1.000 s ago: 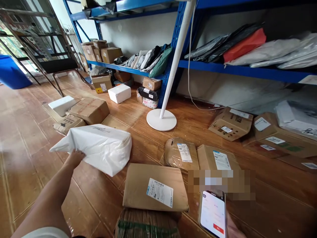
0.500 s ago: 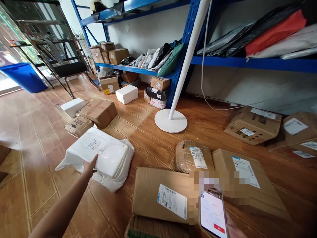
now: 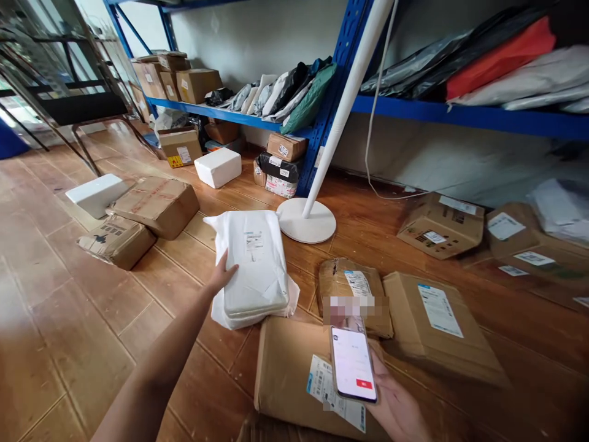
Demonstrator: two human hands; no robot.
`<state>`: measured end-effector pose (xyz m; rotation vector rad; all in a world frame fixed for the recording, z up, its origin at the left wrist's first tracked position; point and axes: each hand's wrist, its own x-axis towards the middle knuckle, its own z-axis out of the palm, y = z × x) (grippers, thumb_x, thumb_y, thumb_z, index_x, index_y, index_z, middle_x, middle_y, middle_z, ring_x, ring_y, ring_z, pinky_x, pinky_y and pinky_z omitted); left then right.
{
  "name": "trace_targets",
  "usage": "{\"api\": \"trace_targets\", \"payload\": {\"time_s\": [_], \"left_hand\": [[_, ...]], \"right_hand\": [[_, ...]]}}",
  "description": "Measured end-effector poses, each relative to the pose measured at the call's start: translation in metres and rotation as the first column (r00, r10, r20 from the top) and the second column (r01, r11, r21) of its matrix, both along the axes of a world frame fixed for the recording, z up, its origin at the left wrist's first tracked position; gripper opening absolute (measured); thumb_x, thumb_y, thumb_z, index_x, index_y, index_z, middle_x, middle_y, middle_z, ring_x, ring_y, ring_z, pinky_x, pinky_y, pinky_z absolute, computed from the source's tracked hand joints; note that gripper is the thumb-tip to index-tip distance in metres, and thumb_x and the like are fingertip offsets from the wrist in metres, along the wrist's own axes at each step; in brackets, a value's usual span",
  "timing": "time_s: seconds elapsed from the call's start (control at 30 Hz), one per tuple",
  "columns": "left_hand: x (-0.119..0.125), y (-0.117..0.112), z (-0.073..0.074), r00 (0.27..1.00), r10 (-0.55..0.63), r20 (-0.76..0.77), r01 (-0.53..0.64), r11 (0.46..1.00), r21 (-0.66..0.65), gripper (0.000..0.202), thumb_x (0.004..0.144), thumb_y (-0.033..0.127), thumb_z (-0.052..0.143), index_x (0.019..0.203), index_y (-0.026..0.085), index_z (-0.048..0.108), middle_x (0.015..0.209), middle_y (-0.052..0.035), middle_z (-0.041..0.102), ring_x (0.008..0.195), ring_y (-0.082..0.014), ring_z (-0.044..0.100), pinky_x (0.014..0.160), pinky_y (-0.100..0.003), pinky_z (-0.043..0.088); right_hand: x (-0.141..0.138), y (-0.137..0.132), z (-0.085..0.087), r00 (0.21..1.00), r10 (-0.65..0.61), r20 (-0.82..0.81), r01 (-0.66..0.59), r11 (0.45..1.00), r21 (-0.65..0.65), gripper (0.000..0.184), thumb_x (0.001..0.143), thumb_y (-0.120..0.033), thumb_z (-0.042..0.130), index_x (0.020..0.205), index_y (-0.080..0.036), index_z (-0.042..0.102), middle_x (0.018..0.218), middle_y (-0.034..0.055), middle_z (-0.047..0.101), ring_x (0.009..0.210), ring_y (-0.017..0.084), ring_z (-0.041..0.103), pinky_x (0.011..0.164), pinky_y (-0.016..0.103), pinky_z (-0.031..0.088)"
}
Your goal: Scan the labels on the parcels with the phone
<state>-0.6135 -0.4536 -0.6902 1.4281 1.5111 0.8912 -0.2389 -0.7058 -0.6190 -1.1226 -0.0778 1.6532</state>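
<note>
My left hand (image 3: 225, 274) grips the left edge of a white plastic-wrapped parcel (image 3: 257, 276), thumb on top and the other fingers hidden beneath. A printed label shows on the parcel's upper face. In my right hand (image 3: 391, 390) is a smartphone (image 3: 353, 362), its lit screen facing up with a red button near the bottom. The phone is over a large labelled cardboard box (image 3: 285, 368) and covers part of its label. Just beyond the phone sits a taped brown parcel (image 3: 331, 279); another labelled carton (image 3: 414, 319) stands to its right.
A white pole on a round base (image 3: 306, 220) rises behind the parcel. Blue shelving (image 3: 460, 116) holds bagged parcels and cartons. On the left floor lie brown boxes (image 3: 156, 205) and a white foam box (image 3: 94, 195). More cartons (image 3: 442, 224) rest at the right wall.
The white parcel has moved right with my left hand and turned, now lying closer to the large box. My right hand has brought the phone up and to the left.
</note>
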Motion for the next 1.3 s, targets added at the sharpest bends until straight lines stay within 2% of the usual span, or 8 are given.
{"api": "trace_targets", "payload": {"time_s": [0.1, 0.17, 0.33, 0.47, 0.57, 0.63, 0.77, 1.3], "left_hand": [[0.045, 0.002, -0.016, 0.987, -0.151, -0.06, 0.154, 0.986, 0.058, 0.097, 0.076, 0.039, 0.072, 0.154, 0.017, 0.019, 0.16, -0.0147, 0.023, 0.148, -0.0292, 0.021, 0.123, -0.046, 0.017], [0.062, -0.002, -0.025, 0.985, -0.164, -0.054, 0.169, 0.98, 0.102, 0.099, 0.076, 0.039, 0.072, 0.155, 0.018, 0.015, 0.162, -0.0142, 0.017, 0.15, -0.028, 0.016, 0.123, -0.045, 0.015], [0.066, -0.01, -0.02, 0.984, -0.166, -0.06, 0.17, 0.982, 0.081, 0.091, 0.077, 0.036, 0.072, 0.152, 0.02, 0.023, 0.157, -0.0153, 0.031, 0.145, -0.0294, 0.028, 0.12, -0.048, 0.024], [0.073, -0.055, -0.017, 0.955, 0.034, -0.295, 0.052, 0.959, 0.279, 0.07, 0.088, 0.041, 0.057, 0.149, 0.02, 0.029, 0.157, -0.0164, 0.028, 0.147, -0.0308, 0.023, 0.12, -0.054, 0.02], [0.081, -0.095, -0.031, 0.915, -0.129, -0.382, 0.205, 0.964, 0.167, 0.064, 0.092, 0.047, 0.051, 0.148, 0.024, 0.031, 0.16, -0.0156, 0.02, 0.148, -0.032, 0.02, 0.118, -0.056, 0.025], [0.082, -0.109, -0.042, 0.894, -0.232, -0.383, 0.278, 0.958, 0.07, 0.062, 0.094, 0.048, 0.047, 0.149, 0.025, 0.029, 0.158, -0.0166, 0.024, 0.148, -0.0316, 0.022, 0.116, -0.054, 0.029], [0.078, -0.108, -0.053, 0.878, -0.251, -0.408, 0.296, 0.954, 0.051, 0.064, 0.094, 0.049, 0.045, 0.149, 0.023, 0.026, 0.157, -0.019, 0.025, 0.148, -0.0325, 0.021, 0.117, -0.054, 0.028], [0.078, -0.106, -0.045, 0.863, -0.284, -0.418, 0.315, 0.949, 0.006, 0.067, 0.095, 0.047, 0.045, 0.151, 0.016, 0.025, 0.158, -0.0241, 0.019, 0.149, -0.0321, 0.016, 0.119, -0.051, 0.024]], "right_hand": [[-0.025, 0.024, 0.015, 0.995, 0.1, -0.002, -0.099, 0.989, 0.109, 0.058, 0.066, -0.025, 0.065, 0.124, -0.028, 0.062, 0.112, 0.008, 0.077, 0.106, 0.033, 0.069, 0.097, 0.053, 0.046], [-0.044, 0.048, 0.024, 0.989, 0.149, 0.017, -0.15, 0.975, 0.164, 0.06, 0.065, -0.024, 0.064, 0.124, -0.026, 0.061, 0.108, 0.0088, 0.078, 0.105, 0.033, 0.07, 0.097, 0.053, 0.047], [-0.089, 0.119, 0.039, 0.987, 0.163, 0.001, -0.157, 0.946, 0.284, 0.047, 0.073, -0.027, 0.062, 0.12, -0.024, 0.059, 0.1, 0.0066, 0.079, 0.098, 0.033, 0.072, 0.091, 0.053, 0.052], [-0.113, 0.165, 0.047, 0.982, 0.186, 0.02, -0.183, 0.94, 0.287, 0.037, 0.084, -0.033, 0.053, 0.117, -0.018, 0.06, 0.093, 0.0089, 0.08, 0.09, 0.032, 0.075, 0.085, 0.051, 0.056], [-0.124, 0.185, 0.049, 0.975, 0.222, 0.032, -0.222, 0.935, 0.276, 0.037, 0.088, -0.035, 0.048, 0.115, -0.014, 0.062, 0.089, 0.0104, 0.08, 0.087, 0.031, 0.075, 0.083, 0.049, 0.057], [-0.128, 0.193, 0.051, 0.97, 0.242, 0.037, -0.242, 0.93, 0.276, 0.039, 0.09, -0.036, 0.046, 0.118, -0.013, 0.061, 0.089, 0.0108, 0.08, 0.087, 0.031, 0.075, 0.082, 0.049, 0.058], [-0.133, 0.2, 0.053, 0.963, 0.264, 0.051, -0.267, 0.918, 0.292, 0.042, 0.091, -0.038, 0.046, 0.124, -0.014, 0.058, 0.088, 0.0103, 0.08, 0.087, 0.031, 0.076, 0.081, 0.05, 0.058], [-0.131, 0.202, 0.052, 0.966, 0.246, 0.079, -0.258, 0.923, 0.284, 0.04, 0.094, -0.036, 0.042, 0.119, -0.012, 0.061, 0.079, 0.0093, 0.08, 0.076, 0.03, 0.076, 0.079, 0.048, 0.059]]}}
